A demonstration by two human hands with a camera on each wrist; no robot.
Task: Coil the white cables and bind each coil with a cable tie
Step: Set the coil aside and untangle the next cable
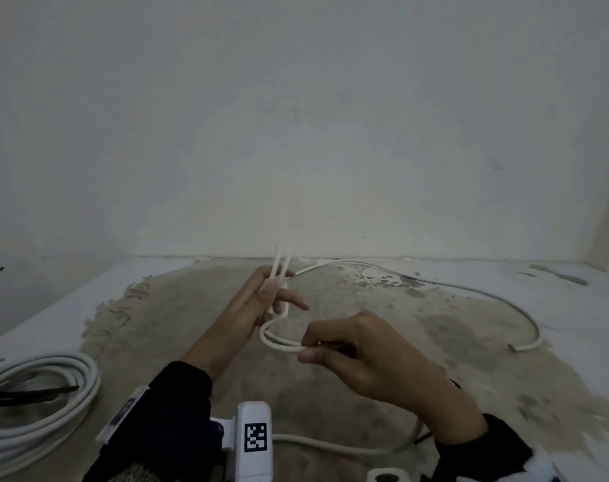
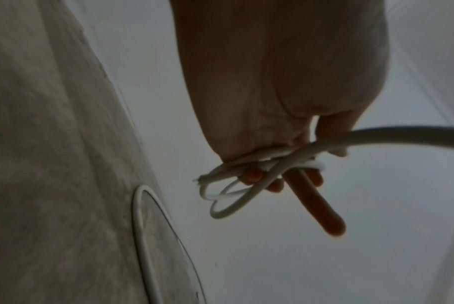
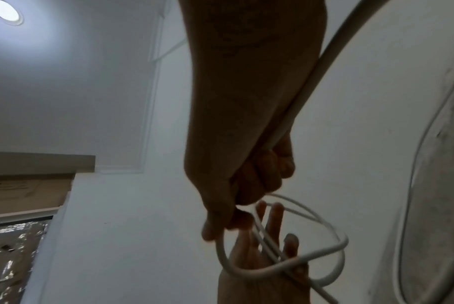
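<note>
Right hand, at 6 o'clock, pinches a loop of one loose white cable. Left hand, at 11 o'clock from it, fingers mostly extended, thumb clamping two strands pointing to 12 o'clock. One bound coil lies at 8 o'clock.

Stained floor, white wall, lit ceiling lamp

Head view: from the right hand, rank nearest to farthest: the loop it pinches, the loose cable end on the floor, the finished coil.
From the right hand:
1. Cable loop, in its grip, left hand holding the other side.
2. Loose cable end, right.
3. Finished coil, far left.
</note>
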